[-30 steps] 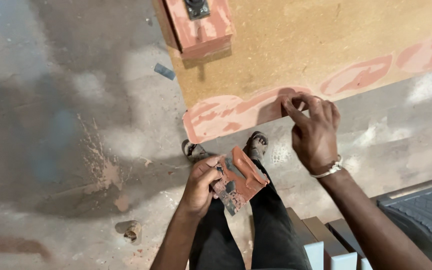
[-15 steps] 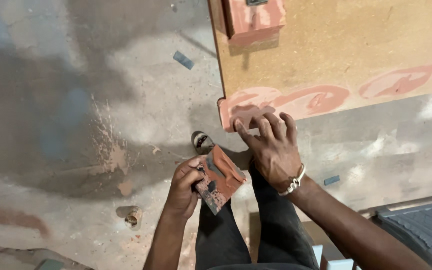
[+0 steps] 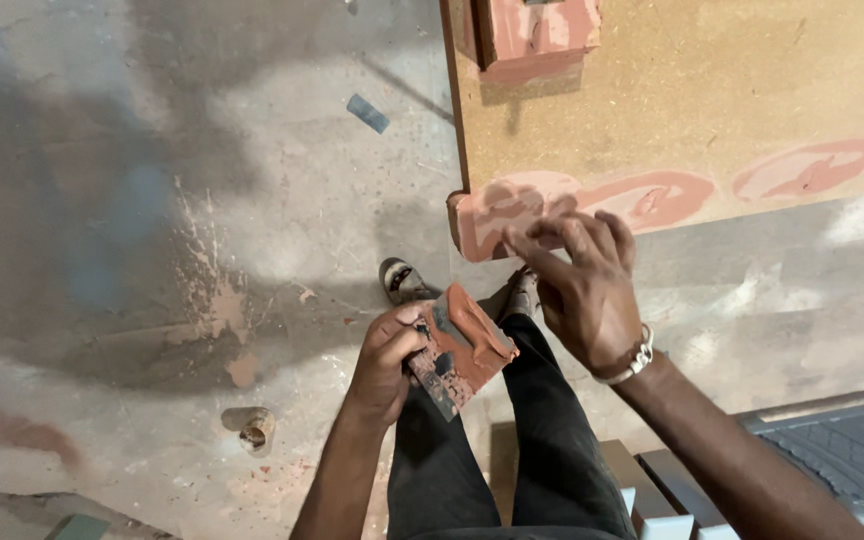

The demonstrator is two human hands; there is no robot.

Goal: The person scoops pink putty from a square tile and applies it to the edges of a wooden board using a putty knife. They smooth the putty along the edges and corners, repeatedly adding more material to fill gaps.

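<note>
Several reddish filler patches (image 3: 642,198) are already spread along the particleboard edge (image 3: 672,110), the smeared scraper (image 3: 462,348) clasped by the left hand (image 3: 387,360), the right hand (image 3: 582,290) open, apparently empty.

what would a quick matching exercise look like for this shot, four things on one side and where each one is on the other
Things:
1. left hand
2. right hand
3. small blue scrap
4. reddish block

Places or states:
a. lying on the concrete floor, apart from the board
b. sitting on top of the particle board at the upper edge of the view
c. gripping a flat scraper smeared with reddish filler
d. fingers spread by the board's red-coated corner, holding nothing

Pairs: 1-c, 2-d, 3-a, 4-b
</note>
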